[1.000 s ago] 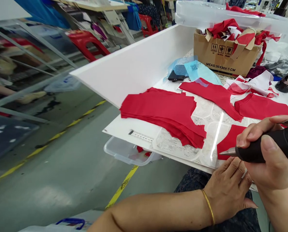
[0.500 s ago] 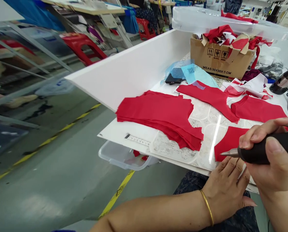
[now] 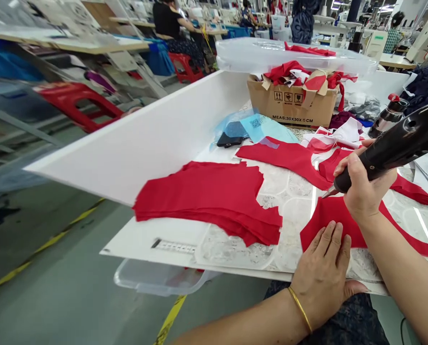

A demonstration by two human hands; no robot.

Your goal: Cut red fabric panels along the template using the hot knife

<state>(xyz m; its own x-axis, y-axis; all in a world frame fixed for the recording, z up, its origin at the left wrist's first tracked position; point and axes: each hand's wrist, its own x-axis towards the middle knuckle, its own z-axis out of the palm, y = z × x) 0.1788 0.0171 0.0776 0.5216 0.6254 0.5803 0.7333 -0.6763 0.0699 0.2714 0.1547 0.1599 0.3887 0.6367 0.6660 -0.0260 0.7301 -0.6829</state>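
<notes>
My right hand (image 3: 364, 189) is wrapped round a thick black handheld tool (image 3: 402, 146) with a pointed metal tip. The tip is at the upper left corner of a red fabric piece (image 3: 314, 225); I cannot tell if it touches the cloth. My left hand (image 3: 319, 273), a gold bangle on its wrist, lies flat on the near edge of that piece, fingers stretched out and thumb apart. Left of it sits a stack of red fabric pieces (image 3: 199, 191). Beyond the tool tip lies a curved red fabric piece (image 3: 289, 158), with more red cloth partly hidden behind my right hand.
A cardboard box (image 3: 289, 108) of red and white scraps stands at the back, before a clear plastic bin (image 3: 249, 57). A white side panel (image 3: 145, 134) borders the table's left. A black bottle (image 3: 388, 117) stands back right. Below the table edge hangs a clear tray (image 3: 156, 278).
My right hand has moved the tool away from my left hand, to the fabric's far corner. My left hand has slid further onto the red piece. The view has shifted right and up.
</notes>
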